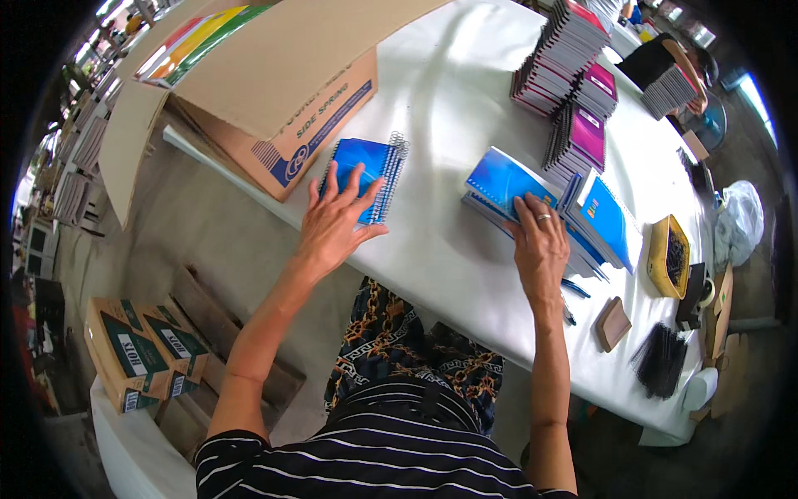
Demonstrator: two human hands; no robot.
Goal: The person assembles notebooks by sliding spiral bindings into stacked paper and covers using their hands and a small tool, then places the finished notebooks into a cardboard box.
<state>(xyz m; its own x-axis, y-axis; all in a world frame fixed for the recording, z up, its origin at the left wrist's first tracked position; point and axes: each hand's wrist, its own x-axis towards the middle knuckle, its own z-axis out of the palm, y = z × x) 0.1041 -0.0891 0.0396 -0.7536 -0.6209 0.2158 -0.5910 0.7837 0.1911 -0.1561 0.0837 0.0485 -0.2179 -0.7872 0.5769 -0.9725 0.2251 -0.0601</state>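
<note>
My left hand (335, 223) lies with fingers spread over a small pile of blue spiral notebooks (363, 152). Its thumb reaches to the near edge of that pile, and wire coils show along the right side. Over on the right, my right hand (542, 239), with a ring on one finger, rests its fingertips on the top cover of a thicker stack of blue notebooks (503, 179). The thumb is by that stack's near edge. Touching this stack is another leaning group of blue notebooks (605, 218).
An open cardboard box (332, 108) stands at the left table edge. Tall stacks of magenta notebooks (578, 137) rise beyond my right hand. Pens (573, 289), a brown block (613, 324), a yellow basket (661, 258) and black wires (661, 362) lie right. A person (665, 66) holds notebooks at far right.
</note>
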